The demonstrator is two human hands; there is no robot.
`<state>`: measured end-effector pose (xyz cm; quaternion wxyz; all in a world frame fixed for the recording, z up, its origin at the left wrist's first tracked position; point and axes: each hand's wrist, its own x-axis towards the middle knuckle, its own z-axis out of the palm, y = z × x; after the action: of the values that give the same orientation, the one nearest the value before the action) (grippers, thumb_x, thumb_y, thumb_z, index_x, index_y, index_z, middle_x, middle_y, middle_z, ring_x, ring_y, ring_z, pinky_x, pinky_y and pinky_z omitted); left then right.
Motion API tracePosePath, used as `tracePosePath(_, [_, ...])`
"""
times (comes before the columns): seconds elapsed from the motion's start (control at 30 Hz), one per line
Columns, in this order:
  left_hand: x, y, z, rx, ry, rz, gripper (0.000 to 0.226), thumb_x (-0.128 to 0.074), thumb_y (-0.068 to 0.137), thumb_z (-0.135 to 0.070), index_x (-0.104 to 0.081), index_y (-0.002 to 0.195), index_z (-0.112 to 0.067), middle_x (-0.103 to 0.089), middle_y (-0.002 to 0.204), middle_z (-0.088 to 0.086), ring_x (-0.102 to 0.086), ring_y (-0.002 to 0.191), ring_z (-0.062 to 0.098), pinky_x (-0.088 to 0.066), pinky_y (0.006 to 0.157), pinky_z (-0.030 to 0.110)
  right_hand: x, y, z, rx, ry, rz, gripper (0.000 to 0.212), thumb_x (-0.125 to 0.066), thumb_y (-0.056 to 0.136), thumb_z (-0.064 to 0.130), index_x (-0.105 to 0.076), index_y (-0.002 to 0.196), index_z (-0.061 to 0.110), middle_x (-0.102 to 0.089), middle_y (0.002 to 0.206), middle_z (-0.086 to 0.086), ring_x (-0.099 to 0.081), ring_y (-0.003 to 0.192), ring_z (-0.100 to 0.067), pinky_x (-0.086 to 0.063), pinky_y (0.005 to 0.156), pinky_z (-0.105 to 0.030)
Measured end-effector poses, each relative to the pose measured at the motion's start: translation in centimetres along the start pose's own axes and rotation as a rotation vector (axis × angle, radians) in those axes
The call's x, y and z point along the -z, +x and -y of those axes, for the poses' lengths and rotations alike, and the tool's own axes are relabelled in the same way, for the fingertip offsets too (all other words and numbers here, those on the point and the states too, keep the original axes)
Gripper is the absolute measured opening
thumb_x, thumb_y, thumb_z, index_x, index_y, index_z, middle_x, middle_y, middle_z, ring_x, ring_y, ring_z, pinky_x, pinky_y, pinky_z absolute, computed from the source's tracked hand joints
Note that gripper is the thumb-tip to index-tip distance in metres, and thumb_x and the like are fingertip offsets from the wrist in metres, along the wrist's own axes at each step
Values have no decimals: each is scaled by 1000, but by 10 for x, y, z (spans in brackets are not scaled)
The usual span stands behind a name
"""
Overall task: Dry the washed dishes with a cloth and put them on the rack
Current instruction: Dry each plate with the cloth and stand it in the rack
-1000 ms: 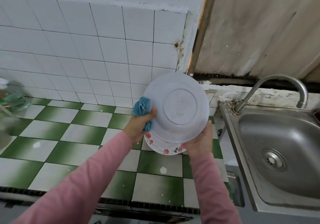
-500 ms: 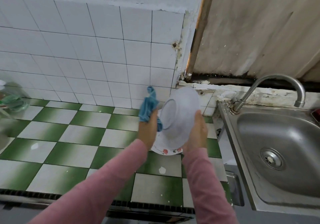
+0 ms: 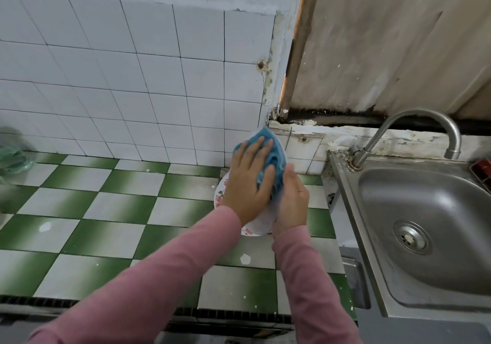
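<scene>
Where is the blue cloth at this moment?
In the head view, near the centre, the blue cloth lies under the left hand, pressed against the white bowl that the right hand holds, left of the sink faucet.

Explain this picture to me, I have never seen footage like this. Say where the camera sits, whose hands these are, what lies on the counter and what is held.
There is no machine here. A person in pink sleeves is drying dishes. One wide-angle camera worn on their head looks forward and down, so you see the arms much as they do. The left hand presses a blue cloth flat against a white bowl. The right hand grips that bowl, which is turned up on its side. Below the hands a flowered plate lies on the green and white tiled counter. To the right are a steel sink and its tap.
</scene>
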<state>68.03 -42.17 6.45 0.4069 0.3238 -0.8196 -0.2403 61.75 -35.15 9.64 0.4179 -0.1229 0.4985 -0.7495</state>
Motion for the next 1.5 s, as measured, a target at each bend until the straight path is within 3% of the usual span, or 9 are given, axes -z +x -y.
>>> tracePosePath(0.13, [-1, -5, 9, -121, 38, 2, 52, -35, 99, -35, -40, 148, -17, -38, 153, 6, -25, 146, 25, -23, 120, 50, 1, 0, 2, -28, 29, 4, 33, -47, 104, 31, -71, 106, 8, -73, 108, -14, -68, 104, -30, -56, 93, -43])
tracePosePath(0.3, [5, 23, 10, 439, -406, -121, 44, -41, 98, -41, -55, 135, -21, -56, 129, -2, -53, 120, 18, -45, 106, 46, -6, -5, -3, -34, -13, 4, 47, -62, 83, 53, -76, 102, 12, -69, 115, -21, -62, 113, -41, -51, 99, -56])
tracePosePath(0.5, [7, 2, 6, -89, 10, -66, 53, -46, 92, -39, -48, 142, -21, -48, 145, 2, -39, 136, 23, -30, 117, 42, 0, -2, 6, -37, 72, 35, 35, -45, 105, 29, -70, 103, 5, -73, 102, -17, -68, 98, -31, -57, 88, -43])
tracePosePath(0.7, [7, 20, 36, 457, -402, -72, 45, -43, 94, -49, -60, 125, -21, -61, 123, 7, -59, 105, 16, -51, 93, 26, 3, -5, 6, -29, -24, 21, 33, -47, 104, 29, -71, 102, 6, -70, 113, -22, -65, 109, -39, -51, 100, -52])
tracePosePath(0.83, [7, 9, 56, 779, -586, -56, 60, -34, 84, -63, -62, 120, -25, -64, 123, 8, -59, 114, 29, -47, 101, 50, 6, -3, 19, -6, 78, 37, 36, -48, 102, 33, -68, 113, 5, -72, 115, -14, -67, 107, -30, -55, 95, -44])
tracePosePath(0.93, [-5, -16, 38, 806, -631, -109, 44, -28, 94, -57, -56, 120, -35, -62, 119, -4, -58, 112, 18, -44, 104, 47, 3, -2, 19, -3, 221, -7, 41, -52, 95, 46, -68, 113, 13, -75, 110, -6, -65, 112, -31, -50, 100, -48])
tracePosePath(1.07, [-15, -45, 14, 469, -465, -166, 49, -31, 96, -51, -34, 145, -43, -40, 150, -5, -37, 140, 17, -30, 118, 49, 0, 2, 20, -59, 338, -12, 43, -38, 102, 50, -67, 109, 19, -76, 97, -4, -70, 93, -27, -57, 74, -37])
tracePosePath(1.2, [-8, -33, 1, 7, -38, -73, 53, -32, 99, -36, -30, 151, -27, -28, 159, -2, -15, 150, 22, -12, 123, 47, -5, 3, 10, -133, 274, 15, 57, -38, 99, 56, -64, 119, 10, -75, 106, -13, -74, 90, -28, -60, 78, -38])
tracePosePath(1.5, [12, 9, 13, 103, 91, 118, 60, -19, 97, -42, -39, 149, -20, -37, 156, -1, -21, 148, 24, -11, 123, 41, 1, 8, -9, -120, -75, 6, 45, -48, 101, 44, -66, 121, 8, -70, 117, -18, -64, 113, -36, -49, 102, -53])
